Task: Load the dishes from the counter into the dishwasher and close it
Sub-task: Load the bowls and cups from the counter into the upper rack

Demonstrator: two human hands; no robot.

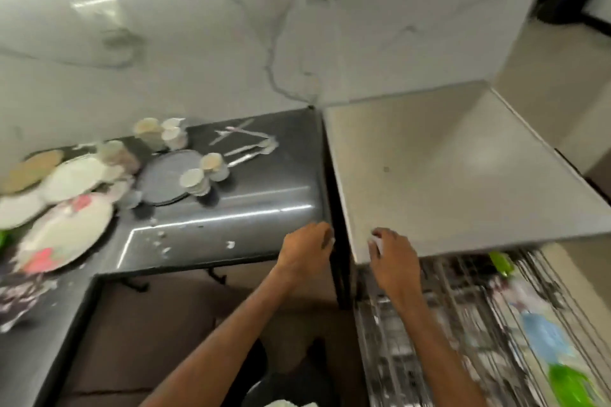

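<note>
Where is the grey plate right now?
In the head view, the grey plate lies left of centre on the dark counter, with two small cups at its right edge and cutlery just beyond them.

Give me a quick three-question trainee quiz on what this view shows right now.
1. True or false: plates lie on the dark counter.
2. Which hand is at the front corner of the pale top?
3. The wire rack below the pale top is: A) pulled out, B) pushed fully in.
Key: 1 true; 2 the right hand; 3 A.
</note>
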